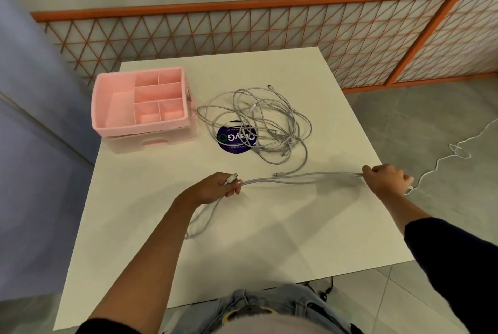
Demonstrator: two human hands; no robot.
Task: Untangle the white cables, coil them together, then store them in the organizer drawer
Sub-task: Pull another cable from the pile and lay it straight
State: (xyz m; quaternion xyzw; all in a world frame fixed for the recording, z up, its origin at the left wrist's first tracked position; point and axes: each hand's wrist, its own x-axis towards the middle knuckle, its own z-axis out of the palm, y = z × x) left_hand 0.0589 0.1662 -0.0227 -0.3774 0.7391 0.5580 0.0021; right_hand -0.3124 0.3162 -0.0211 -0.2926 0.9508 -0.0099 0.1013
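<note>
A tangle of white cables (258, 120) lies on the white table (269, 226), right of a pink organizer (142, 107) with open compartments on top and a drawer below. My left hand (218, 185) grips a doubled stretch of white cable (296, 176) near a plug end. My right hand (385, 178) holds the other end of that stretch, pulled nearly straight between the two hands just above the table. A loose loop of cable (199, 223) trails from my left hand toward me.
A round dark blue sticker (237, 137) sits under the tangle. An orange lattice fence (269, 29) runs behind the table. Another white cord (444, 155) snakes over the grey floor at the right, past the table's edge.
</note>
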